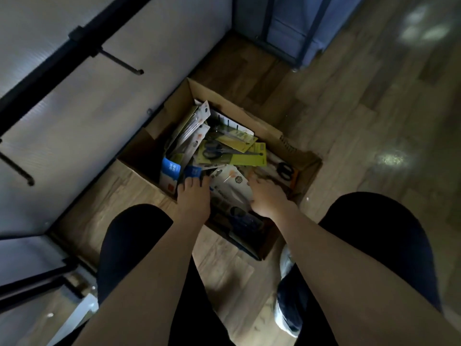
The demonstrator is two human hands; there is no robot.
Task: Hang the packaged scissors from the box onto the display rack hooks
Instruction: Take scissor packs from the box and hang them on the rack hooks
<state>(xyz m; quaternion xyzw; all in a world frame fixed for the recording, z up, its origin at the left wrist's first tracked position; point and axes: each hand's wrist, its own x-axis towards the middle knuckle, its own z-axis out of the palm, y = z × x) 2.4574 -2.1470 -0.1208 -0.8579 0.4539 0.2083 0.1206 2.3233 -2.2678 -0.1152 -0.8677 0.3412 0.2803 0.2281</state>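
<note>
An open cardboard box [303, 158] stands on the wooden floor below me, filled with several packaged scissors. A yellow-green pack with dark-handled scissors [232, 152] lies on top in the middle. My left hand [193, 198] reaches into the box and its fingertips pinch a blue pack [192, 171]. My right hand [267, 196] rests with spread fingers on a white pack [232, 186] near the box's right side. Empty black rack hooks stick out at the left, an upper hook [122, 62] and a lower hook [17, 167].
The display rack's white back panel [139, 38] and black bars fill the left. A blue cabinet [306, 26] stands at the back. My knees flank the box and a light shoe [287, 303] shows below right.
</note>
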